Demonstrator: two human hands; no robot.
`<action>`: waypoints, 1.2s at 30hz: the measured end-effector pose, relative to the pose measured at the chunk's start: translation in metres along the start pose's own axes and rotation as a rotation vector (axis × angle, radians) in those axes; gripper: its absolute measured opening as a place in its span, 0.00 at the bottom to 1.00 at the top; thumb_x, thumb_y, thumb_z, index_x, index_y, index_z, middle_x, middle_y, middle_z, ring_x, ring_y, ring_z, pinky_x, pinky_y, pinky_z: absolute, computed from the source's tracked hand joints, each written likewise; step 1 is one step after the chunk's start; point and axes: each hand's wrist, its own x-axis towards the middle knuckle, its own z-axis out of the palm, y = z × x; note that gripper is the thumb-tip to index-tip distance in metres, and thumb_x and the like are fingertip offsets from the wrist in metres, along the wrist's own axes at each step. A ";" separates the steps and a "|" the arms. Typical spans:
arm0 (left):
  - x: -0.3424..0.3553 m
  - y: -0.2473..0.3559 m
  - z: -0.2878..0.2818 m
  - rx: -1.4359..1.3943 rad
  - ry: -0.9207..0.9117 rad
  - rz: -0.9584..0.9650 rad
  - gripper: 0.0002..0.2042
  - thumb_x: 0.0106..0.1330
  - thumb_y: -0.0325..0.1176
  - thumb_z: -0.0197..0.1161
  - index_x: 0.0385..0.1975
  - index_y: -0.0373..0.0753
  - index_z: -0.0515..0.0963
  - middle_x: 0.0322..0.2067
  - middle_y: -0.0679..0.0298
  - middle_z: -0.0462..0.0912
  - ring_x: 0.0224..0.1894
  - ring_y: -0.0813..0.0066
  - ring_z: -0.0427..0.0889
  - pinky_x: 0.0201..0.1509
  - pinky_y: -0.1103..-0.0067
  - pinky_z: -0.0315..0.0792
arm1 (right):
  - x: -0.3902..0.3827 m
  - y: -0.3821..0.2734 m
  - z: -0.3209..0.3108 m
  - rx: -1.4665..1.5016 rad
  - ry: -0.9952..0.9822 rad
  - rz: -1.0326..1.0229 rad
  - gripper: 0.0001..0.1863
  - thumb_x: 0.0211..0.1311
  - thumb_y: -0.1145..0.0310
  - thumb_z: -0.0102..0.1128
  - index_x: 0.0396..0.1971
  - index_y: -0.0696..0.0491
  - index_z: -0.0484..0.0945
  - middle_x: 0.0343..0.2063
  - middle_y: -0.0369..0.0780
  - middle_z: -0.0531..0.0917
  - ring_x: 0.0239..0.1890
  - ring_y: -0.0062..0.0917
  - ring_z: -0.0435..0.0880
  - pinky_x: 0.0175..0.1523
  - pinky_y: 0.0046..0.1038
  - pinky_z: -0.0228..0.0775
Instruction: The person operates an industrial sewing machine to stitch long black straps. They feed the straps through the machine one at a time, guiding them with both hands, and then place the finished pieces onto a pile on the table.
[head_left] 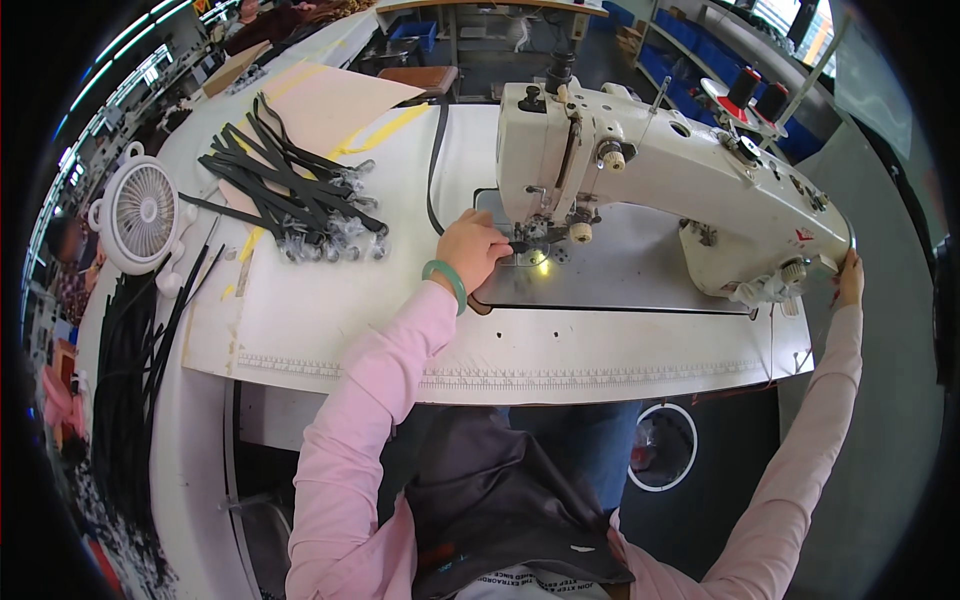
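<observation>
A white sewing machine [640, 150] stands on the table, its small lamp lighting the metal bed plate [620, 265]. My left hand [472, 250], with a green bangle [447, 283] at its wrist, is closed beside the needle area. Its fingers pinch a black strap [433, 170], whose short end pokes out by the presser foot [535, 235]. The rest of this strap curves back across the tabletop. At the machine's far right end, my right hand [850, 280] grips the handwheel [851, 240]; some of its fingers are hidden.
Left of the machine lies a pile of black straps [290, 185] with clear plastic-wrapped ends. A white fan [145, 210] stands at the table's left edge, above long hanging black straps [125, 390]. Thread spools [745, 88] sit behind the machine. A round bin [663, 447] is below.
</observation>
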 end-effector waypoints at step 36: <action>0.000 0.002 0.000 0.050 -0.014 -0.011 0.05 0.48 0.35 0.64 0.21 0.42 0.82 0.27 0.64 0.75 0.36 0.65 0.72 0.38 0.72 0.69 | -0.032 0.008 0.027 0.479 0.091 0.005 0.27 0.65 0.48 0.39 0.51 0.57 0.64 0.44 0.40 0.73 0.43 0.25 0.73 0.47 0.27 0.67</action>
